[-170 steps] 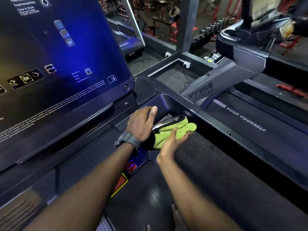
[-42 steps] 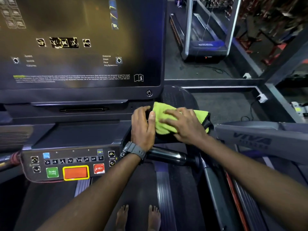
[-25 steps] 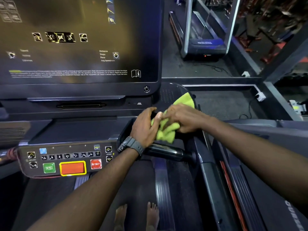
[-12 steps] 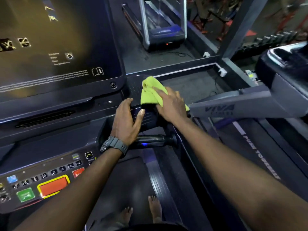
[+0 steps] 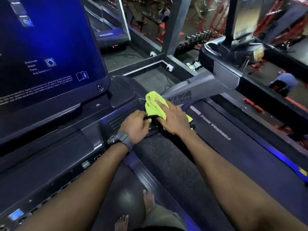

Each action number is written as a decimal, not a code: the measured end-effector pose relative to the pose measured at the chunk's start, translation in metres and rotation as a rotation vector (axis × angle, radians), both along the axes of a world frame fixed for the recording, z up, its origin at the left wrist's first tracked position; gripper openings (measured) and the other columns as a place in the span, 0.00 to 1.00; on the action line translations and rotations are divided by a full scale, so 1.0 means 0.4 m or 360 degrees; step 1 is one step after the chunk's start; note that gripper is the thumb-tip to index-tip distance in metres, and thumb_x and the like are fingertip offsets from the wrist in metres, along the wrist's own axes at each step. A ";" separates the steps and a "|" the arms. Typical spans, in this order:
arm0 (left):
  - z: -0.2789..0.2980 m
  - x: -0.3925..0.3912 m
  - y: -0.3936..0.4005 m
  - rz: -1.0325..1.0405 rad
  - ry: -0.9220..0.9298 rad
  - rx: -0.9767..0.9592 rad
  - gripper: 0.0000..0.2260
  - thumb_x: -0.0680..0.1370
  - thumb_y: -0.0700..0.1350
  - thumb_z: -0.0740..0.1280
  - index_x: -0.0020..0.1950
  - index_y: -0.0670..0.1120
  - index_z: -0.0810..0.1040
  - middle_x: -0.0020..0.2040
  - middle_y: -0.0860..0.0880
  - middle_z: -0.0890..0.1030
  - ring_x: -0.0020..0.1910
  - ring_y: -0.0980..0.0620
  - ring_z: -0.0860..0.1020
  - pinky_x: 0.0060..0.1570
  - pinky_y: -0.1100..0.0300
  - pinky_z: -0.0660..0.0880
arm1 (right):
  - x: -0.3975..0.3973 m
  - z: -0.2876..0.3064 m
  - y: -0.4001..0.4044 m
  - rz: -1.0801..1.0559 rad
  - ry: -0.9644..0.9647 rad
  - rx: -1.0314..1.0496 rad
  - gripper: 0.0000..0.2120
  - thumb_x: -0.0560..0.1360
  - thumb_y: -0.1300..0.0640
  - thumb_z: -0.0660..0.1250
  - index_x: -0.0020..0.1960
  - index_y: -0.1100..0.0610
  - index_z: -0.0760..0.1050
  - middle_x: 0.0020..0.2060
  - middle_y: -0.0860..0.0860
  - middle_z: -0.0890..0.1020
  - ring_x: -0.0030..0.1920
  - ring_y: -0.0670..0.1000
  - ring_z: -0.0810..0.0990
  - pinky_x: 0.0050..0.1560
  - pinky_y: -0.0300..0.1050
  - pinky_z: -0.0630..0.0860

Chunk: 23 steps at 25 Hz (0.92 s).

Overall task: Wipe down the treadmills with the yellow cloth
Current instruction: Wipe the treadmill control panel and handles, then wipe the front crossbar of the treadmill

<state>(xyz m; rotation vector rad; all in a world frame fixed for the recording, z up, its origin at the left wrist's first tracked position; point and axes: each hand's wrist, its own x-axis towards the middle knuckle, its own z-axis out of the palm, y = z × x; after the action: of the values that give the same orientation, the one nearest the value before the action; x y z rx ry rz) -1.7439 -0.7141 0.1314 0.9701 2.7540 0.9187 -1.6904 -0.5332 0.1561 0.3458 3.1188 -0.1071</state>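
At six o'clock the person's bare feet stand on the dark rubber treadmill belt, and the view has swung right since a second ago, so the red and green button panel has slid out of frame at eight o'clock. Just above centre, the left hand, with a black wristwatch, braces on the console's right corner with fingers curled against it; whether it grips anything I cannot tell. Touching it at one o'clock, the right hand lies flat, fingers spread, pressing the crumpled yellow microfibre cloth onto that corner. The cloth has shifted outward from the tray edge toward the grey side arm marked VIVA, which suggests this console corner is nearly done. At eleven o'clock the big dark blue-lit touchscreen looms, unwiped in this view.
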 end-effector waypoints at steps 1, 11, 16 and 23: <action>0.010 -0.007 0.008 -0.0037 0.0001 0.0045 0.17 0.77 0.53 0.57 0.58 0.45 0.75 0.54 0.43 0.78 0.55 0.42 0.76 0.56 0.50 0.73 | 0.042 0.005 0.012 -0.0005 0.0012 -0.0021 0.36 0.77 0.44 0.66 0.79 0.38 0.52 0.77 0.50 0.63 0.67 0.61 0.69 0.64 0.56 0.70; 0.097 -0.108 0.145 -0.0184 -0.0044 -0.0058 0.24 0.80 0.55 0.53 0.65 0.39 0.72 0.62 0.37 0.77 0.62 0.40 0.75 0.60 0.51 0.69 | 0.045 0.004 -0.062 -0.0278 0.0094 0.0023 0.31 0.75 0.44 0.67 0.76 0.43 0.62 0.76 0.49 0.63 0.68 0.60 0.68 0.61 0.58 0.72; 0.100 -0.057 0.205 -0.0560 -0.0220 -0.0222 0.25 0.82 0.59 0.50 0.62 0.43 0.75 0.59 0.37 0.80 0.60 0.40 0.78 0.58 0.52 0.73 | 0.320 -0.021 0.052 -0.0571 0.0249 -0.0068 0.31 0.75 0.41 0.65 0.76 0.39 0.62 0.73 0.45 0.70 0.65 0.56 0.72 0.61 0.51 0.71; 0.097 -0.038 0.311 -0.0552 -0.0297 0.0233 0.19 0.85 0.49 0.52 0.57 0.37 0.78 0.57 0.37 0.80 0.57 0.43 0.77 0.54 0.60 0.65 | 0.192 -0.003 0.042 -0.0664 0.0122 -0.0060 0.30 0.72 0.40 0.68 0.73 0.42 0.67 0.67 0.49 0.75 0.60 0.60 0.75 0.58 0.55 0.75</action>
<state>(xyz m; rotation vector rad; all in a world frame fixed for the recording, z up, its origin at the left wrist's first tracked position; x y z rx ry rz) -1.7591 -0.5899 0.1703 1.2621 2.2942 1.0936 -1.6137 -0.5163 0.1548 1.0072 3.0586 -0.1814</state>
